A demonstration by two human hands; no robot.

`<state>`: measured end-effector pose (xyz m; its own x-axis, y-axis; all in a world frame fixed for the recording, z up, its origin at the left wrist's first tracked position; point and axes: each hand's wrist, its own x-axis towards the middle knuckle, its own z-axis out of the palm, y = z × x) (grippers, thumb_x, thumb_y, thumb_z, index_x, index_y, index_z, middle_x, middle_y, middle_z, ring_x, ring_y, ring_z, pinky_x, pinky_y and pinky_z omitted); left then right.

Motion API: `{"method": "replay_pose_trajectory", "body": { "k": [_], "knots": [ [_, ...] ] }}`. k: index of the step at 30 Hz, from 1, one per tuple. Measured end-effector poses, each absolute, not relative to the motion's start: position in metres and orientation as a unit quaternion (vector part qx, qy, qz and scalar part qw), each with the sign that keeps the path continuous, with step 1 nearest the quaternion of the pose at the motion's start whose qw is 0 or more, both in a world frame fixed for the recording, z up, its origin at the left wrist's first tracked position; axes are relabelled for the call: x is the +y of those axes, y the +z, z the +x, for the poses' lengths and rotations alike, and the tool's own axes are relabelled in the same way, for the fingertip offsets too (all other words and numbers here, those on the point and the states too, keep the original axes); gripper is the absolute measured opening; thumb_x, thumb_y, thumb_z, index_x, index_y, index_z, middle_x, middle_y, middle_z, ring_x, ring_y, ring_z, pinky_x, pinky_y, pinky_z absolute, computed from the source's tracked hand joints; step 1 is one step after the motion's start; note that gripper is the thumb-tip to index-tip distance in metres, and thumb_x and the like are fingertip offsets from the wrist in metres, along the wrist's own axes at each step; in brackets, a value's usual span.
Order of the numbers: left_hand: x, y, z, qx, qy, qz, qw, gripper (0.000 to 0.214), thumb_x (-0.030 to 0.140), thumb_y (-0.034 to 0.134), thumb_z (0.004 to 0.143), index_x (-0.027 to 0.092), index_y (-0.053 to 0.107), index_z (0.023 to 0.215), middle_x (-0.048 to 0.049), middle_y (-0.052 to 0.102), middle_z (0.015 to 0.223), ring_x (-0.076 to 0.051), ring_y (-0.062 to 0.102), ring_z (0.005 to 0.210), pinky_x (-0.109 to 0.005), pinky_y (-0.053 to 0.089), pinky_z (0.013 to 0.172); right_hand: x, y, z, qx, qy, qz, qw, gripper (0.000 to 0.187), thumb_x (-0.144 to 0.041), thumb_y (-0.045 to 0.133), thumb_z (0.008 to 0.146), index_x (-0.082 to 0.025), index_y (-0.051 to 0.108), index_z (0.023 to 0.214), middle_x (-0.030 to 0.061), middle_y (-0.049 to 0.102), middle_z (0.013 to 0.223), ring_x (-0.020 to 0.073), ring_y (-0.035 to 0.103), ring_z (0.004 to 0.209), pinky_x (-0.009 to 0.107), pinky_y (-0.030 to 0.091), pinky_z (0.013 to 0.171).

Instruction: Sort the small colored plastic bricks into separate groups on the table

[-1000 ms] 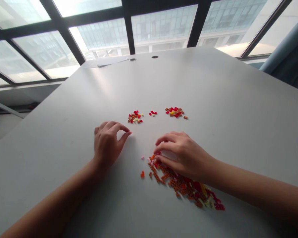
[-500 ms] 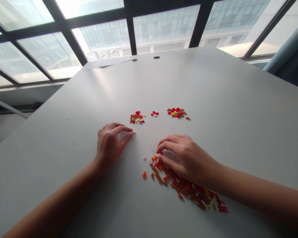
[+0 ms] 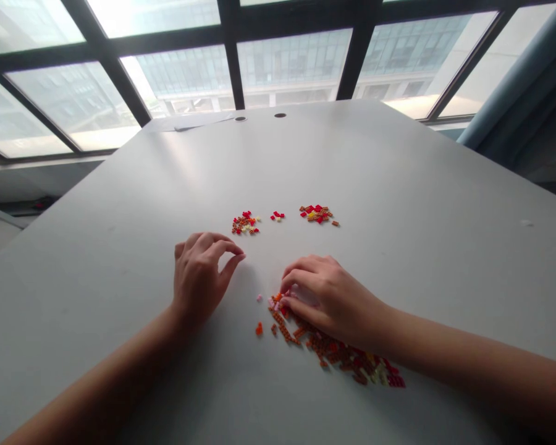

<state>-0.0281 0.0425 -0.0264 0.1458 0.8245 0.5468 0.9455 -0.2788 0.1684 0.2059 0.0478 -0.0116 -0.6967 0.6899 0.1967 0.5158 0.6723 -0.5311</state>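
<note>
Left hand: rests on the surface at 9 o'clock from the right hand. The fingers are curled, with thumb and forefinger tips almost together; whether they pinch anything cannot be told.
Right hand: fingers are bent down onto the 10 o'clock end of the brick pile, tips among the bricks; a grip cannot be told.
Brick pile: orange, red and pale pieces trailing toward 4 o'clock beneath the wrist.
Stray orange brick: just beside the pile's 9 o'clock edge.
Small heaps: left heap, red cluster and right heap lie in a row at 12 o'clock, apart from both hands.
</note>
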Motion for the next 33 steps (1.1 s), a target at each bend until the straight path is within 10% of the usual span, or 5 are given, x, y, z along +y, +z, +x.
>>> {"method": "replay_pose_trajectory", "body": {
  "k": [33],
  "knots": [
    [0.0412, -0.0268, -0.0271, -0.571, -0.273, -0.767, 0.103, 0.011, 0.025, 0.062, 0.089, 0.022, 0.069, 0.081, -0.0047, 0.07, 0.093, -0.024, 0.061, 0.093, -0.04, 0.04, 0.084, 0.0524, -0.0092, 0.2122, -0.902, 0.224, -0.311, 0.197, 0.014, -0.014, 0.058, 0.089, -0.02, 0.07, 0.09, 0.0061, 0.074, 0.094, 0.0196, 0.067, 0.088, 0.034, 0.044, 0.081]
  ]
}}
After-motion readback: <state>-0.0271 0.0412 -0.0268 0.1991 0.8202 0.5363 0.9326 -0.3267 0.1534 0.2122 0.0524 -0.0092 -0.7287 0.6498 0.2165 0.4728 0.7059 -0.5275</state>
